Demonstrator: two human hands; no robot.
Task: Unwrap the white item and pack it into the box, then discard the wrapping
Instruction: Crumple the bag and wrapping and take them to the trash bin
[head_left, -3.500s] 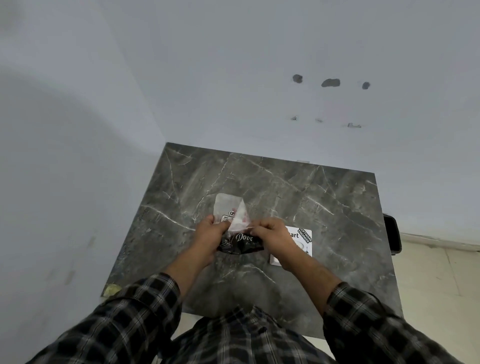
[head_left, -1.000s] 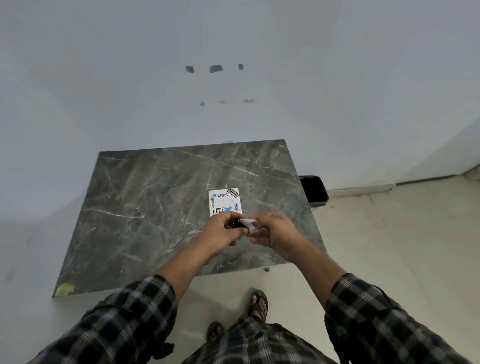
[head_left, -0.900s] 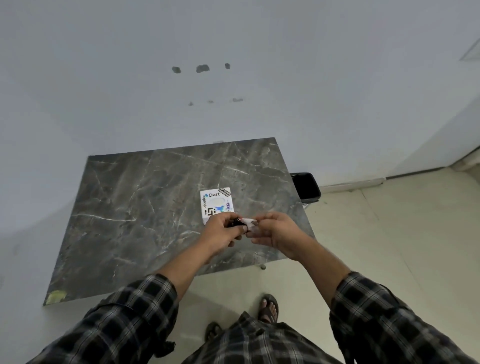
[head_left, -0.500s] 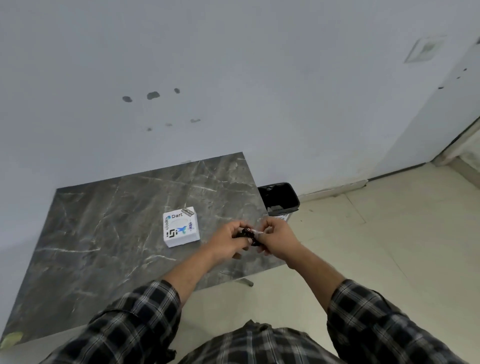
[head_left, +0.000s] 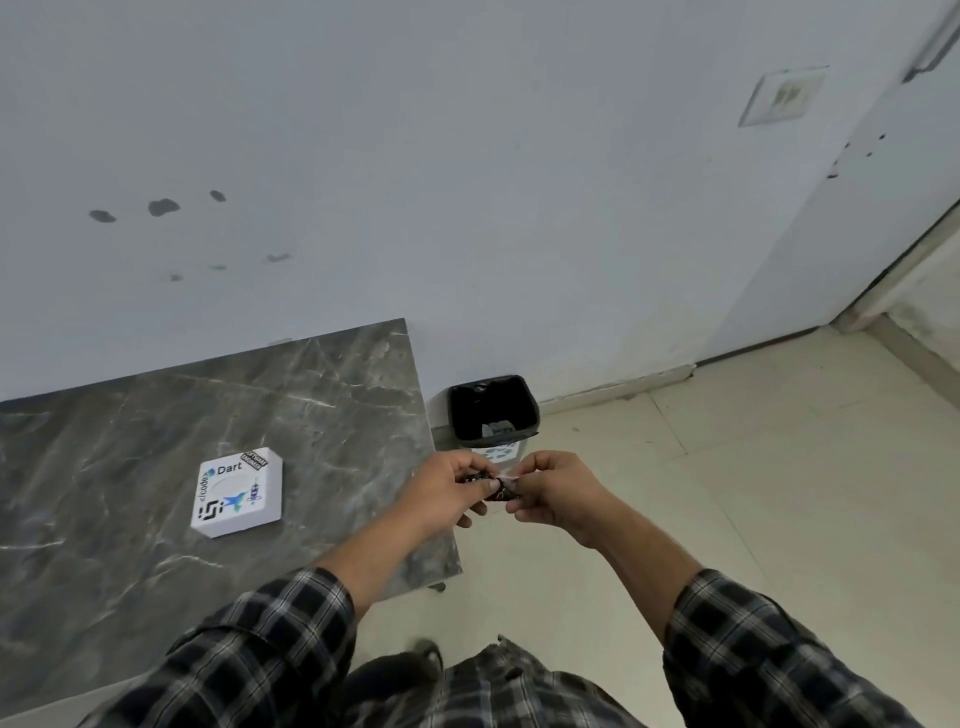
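Both hands are meeting in front of the person, beyond the right edge of the table and above the floor: the left hand and the right hand are each pinching the same small crumpled wrapping, a dark scrap with a bit of clear film showing at its top, so the fingers of both are closing on it from either side. Seen from the head camera, the only view, the white box is sitting on the marble-patterned tabletop with its stickered lid on, well apart from the hands. No white item is showing anywhere outside it, so it is probably already lying inside, though the closed lid is hiding the contents. By that reading, unwrapping and packing are looking finished and only the discarding is remaining. Just beyond the hands, on the floor against the wall, a small bin with a black liner is standing open; a pale scrap or two is lying at its bottom, too small to identify. The wrapping is not yet over its mouth.
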